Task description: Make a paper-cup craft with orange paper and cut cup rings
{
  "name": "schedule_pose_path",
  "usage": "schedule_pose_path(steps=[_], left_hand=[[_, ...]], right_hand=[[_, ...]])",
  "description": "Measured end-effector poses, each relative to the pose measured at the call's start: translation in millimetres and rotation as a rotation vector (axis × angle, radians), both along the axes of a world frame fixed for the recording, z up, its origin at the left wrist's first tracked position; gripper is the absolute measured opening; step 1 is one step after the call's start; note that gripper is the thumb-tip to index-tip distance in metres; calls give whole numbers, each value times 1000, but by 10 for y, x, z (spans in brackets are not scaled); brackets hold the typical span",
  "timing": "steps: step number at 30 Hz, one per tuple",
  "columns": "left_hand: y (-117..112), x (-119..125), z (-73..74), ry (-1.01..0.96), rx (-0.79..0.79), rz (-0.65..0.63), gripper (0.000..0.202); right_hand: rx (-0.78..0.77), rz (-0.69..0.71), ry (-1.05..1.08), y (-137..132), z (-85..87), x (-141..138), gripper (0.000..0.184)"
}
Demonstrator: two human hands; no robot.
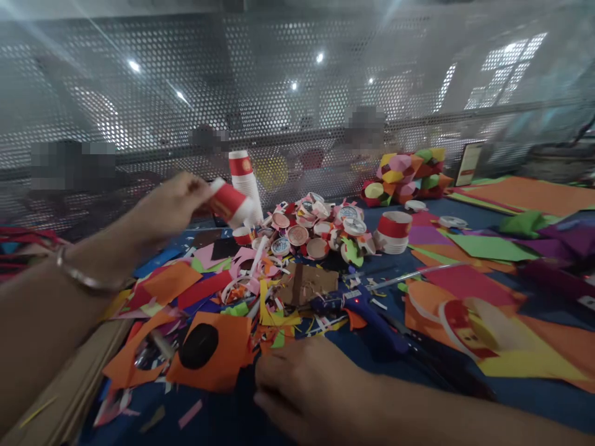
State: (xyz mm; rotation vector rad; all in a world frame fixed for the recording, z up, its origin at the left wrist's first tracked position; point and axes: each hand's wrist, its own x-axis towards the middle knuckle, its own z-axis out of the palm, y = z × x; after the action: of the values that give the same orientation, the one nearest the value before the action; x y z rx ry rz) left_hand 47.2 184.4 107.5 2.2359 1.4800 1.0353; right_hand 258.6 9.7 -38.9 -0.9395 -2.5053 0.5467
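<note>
A red and white paper cup point(229, 201) is pinched in my left hand point(179, 201), tilted on its side in the air. Just behind it rises a tall stack of nested paper cups point(245, 186). My right hand point(313, 381) rests low over the blue table, its fingers curled under and whatever they hold hidden. Close by on the left lies an orange paper sheet point(230, 344) with a black paper circle point(199, 345) on it. To the right of that hand sits a blue glue gun point(367, 313) with a small red light.
Cut cup bottoms and scraps form a heap point(307, 232) mid-table. Beside it stands a short cup stack point(393, 232). Farther right are colored paper sheets point(493, 244), a cut cup point(469, 328) and paper-covered cups point(409, 176). A perforated metal screen point(288, 80) closes off the back.
</note>
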Motion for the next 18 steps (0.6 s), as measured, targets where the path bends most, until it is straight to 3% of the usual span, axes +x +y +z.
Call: schedule_pose_path(steps=[4,8,12,18], left_hand=[[-717,-124,-468,75,-90,-49,27],[-1235,-135,-710,81,-125,-82,26],[-1489,-174,-858,33,-102,-46,20],[-1637,-163,-971,-152,-15,-89,16]], right_hand=[[-124,-172,224,-6,76,47,12],[-193,-266,359,16,120,85,23],[-207,-278,456,21,114,101,30],[-177,-269,508,-8,63,84,22]])
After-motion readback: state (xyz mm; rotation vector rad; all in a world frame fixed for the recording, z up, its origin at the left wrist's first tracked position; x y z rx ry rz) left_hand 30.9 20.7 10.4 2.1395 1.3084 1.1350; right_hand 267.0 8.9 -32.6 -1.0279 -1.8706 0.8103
